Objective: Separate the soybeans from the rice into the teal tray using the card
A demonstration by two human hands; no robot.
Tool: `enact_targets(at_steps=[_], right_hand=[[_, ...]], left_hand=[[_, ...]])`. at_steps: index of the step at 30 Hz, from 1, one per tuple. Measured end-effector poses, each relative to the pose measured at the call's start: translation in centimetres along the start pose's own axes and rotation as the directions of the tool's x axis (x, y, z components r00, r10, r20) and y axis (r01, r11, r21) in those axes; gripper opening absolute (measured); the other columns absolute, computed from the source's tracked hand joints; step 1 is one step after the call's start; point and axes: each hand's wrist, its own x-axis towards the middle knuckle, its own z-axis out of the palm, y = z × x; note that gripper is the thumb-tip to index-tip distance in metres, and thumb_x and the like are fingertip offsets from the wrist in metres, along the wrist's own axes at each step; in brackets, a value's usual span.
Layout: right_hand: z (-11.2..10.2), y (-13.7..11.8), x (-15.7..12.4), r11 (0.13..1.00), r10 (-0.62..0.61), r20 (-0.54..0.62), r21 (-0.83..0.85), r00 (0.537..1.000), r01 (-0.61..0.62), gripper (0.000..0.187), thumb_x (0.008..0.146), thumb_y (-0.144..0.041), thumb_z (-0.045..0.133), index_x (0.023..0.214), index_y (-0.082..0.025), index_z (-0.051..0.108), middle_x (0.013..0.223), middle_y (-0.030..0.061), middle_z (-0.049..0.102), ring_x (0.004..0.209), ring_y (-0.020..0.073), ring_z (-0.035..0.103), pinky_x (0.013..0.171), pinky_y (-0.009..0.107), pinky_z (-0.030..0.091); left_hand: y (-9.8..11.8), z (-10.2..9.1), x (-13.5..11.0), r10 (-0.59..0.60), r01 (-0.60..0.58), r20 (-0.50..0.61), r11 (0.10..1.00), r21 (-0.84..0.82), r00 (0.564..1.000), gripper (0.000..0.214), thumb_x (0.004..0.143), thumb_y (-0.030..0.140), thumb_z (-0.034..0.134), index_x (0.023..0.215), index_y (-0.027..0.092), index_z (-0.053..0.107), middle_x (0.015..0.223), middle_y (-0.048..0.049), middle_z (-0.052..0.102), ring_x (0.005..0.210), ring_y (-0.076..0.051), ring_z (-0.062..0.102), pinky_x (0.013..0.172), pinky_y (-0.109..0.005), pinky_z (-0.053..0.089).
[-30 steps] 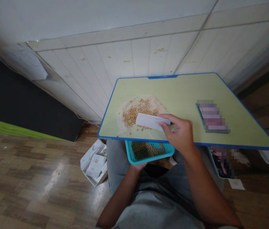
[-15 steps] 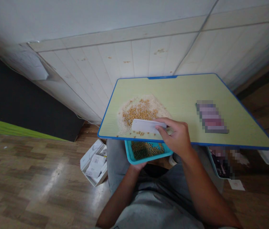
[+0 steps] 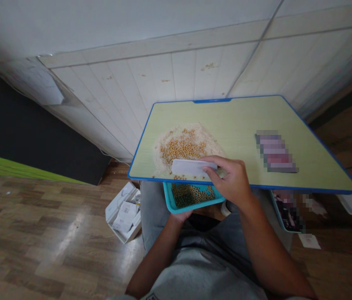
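Note:
My right hand [image 3: 230,179] is closed round one end of a white flat card [image 3: 188,167], thumb on the near side. The card stands on its long edge across the near side of a pile of soybeans [image 3: 182,149] mixed with pale rice-like grains [image 3: 210,143]. Several soybeans lie between the card and the table's near edge. Below that edge, my left hand [image 3: 182,216] supports a teal plastic tray [image 3: 170,205] from underneath; its fingers are mostly hidden. Soybeans and some dark green beans [image 3: 188,200] lie in the tray.
The pale green folding table [image 3: 238,116] has a blue rim and stands against a panelled wall [image 3: 182,75]. A blurred phone-like object [image 3: 276,152] lies on its right part. On the wooden floor at left is an open white box [image 3: 122,212] with papers and a cable.
My right hand has drawn the card slightly toward the near edge and tipped it more upright. A few soybeans in front of it have shifted nearer the rim. The tray stays below.

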Motion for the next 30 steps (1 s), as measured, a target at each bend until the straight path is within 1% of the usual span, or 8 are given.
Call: enact_targets(at_steps=[4,9,14,17,21,23,28,30], right_hand=[[-0.2,-0.1,-0.1,1.0,0.025,0.01,0.005,1.0,-0.025,0.024,0.094,-0.021,0.068,0.108,-0.027,0.087,0.104,0.0029,0.09,0.094,0.0245,0.087,0.085,0.035,0.069],[-0.4,-0.5,-0.3,1.0,0.016,0.012,0.006,1.0,-0.016,0.023,0.093,-0.02,0.069,0.106,-0.026,0.087,0.103,0.0035,0.09,0.092,0.0244,0.087,0.085,0.035,0.069],[-0.7,-0.8,-0.6,1.0,0.025,0.029,0.001,0.999,-0.025,0.022,0.092,-0.02,0.069,0.104,-0.025,0.087,0.099,0.0037,0.09,0.088,0.0242,0.087,0.082,0.033,0.069],[-0.8,-0.7,-0.7,0.999,0.038,0.039,0.011,0.999,-0.038,0.02,0.093,-0.023,0.07,0.103,-0.025,0.087,0.098,0.0035,0.09,0.087,0.0242,0.086,0.08,0.032,0.068],[-0.5,-0.3,-0.4,0.999,0.04,-0.033,-0.002,0.999,-0.04,0.021,0.094,-0.024,0.07,0.106,-0.025,0.087,0.103,0.0044,0.09,0.091,0.0248,0.087,0.083,0.034,0.068],[-0.2,-0.1,-0.1,0.999,0.04,-0.064,-0.021,0.997,-0.041,0.022,0.094,-0.023,0.07,0.107,-0.025,0.087,0.105,0.0045,0.09,0.094,0.0252,0.087,0.085,0.034,0.068],[1.0,0.0,0.6,1.0,-0.006,-0.051,-0.004,0.999,0.006,0.024,0.093,-0.019,0.068,0.107,-0.025,0.087,0.102,0.0033,0.09,0.09,0.0237,0.087,0.08,0.032,0.068],[1.3,0.0,0.7,1.0,-0.017,-0.036,0.011,0.999,0.017,0.024,0.094,-0.018,0.068,0.107,-0.025,0.087,0.102,0.0031,0.09,0.09,0.0233,0.087,0.082,0.033,0.068]], left_hand=[[0.0,0.0,-0.1,-0.033,0.033,0.042,0.999,0.003,0.999,0.06,0.112,0.051,0.034,0.161,0.025,0.059,0.168,-0.0109,0.061,0.165,-0.034,0.044,0.137,-0.066,0.029],[0.1,-0.9,0.4,-0.022,0.022,-0.04,1.0,-0.009,0.999,0.059,0.114,0.05,0.035,0.164,0.027,0.055,0.169,-0.009,0.059,0.161,-0.033,0.049,0.134,-0.064,0.038],[0.0,-2.0,0.8,0.001,-0.001,-0.075,1.0,0.004,0.997,0.059,0.114,0.048,0.031,0.167,0.031,0.051,0.162,-0.0062,0.067,0.156,-0.031,0.056,0.136,-0.067,0.032],[0.0,-1.7,0.5,-0.016,0.016,-0.043,1.0,0.014,0.999,0.059,0.115,0.048,0.028,0.166,0.033,0.053,0.158,-0.0057,0.07,0.157,-0.03,0.055,0.138,-0.064,0.03],[0.2,-0.4,0.0,-0.038,0.037,0.027,0.999,0.017,0.999,0.064,0.115,0.054,0.024,0.161,0.026,0.059,0.162,-0.008,0.067,0.162,-0.032,0.048,0.138,-0.063,0.029],[0.3,0.1,0.0,-0.026,0.026,0.018,1.0,0.008,0.999,0.066,0.115,0.055,0.024,0.159,0.023,0.061,0.165,-0.0092,0.064,0.164,-0.033,0.046,0.139,-0.062,0.027],[0.6,0.0,0.0,0.055,-0.055,-0.007,0.998,-0.016,0.998,0.061,0.116,0.053,0.026,0.164,0.03,0.055,0.174,-0.0018,0.054,0.166,-0.03,0.041,0.14,-0.061,0.026],[0.7,-0.2,0.0,0.067,-0.067,-0.004,0.998,-0.017,0.998,0.061,0.114,0.054,0.031,0.165,0.028,0.054,0.174,-0.0039,0.053,0.167,-0.032,0.041,0.139,-0.062,0.028]])
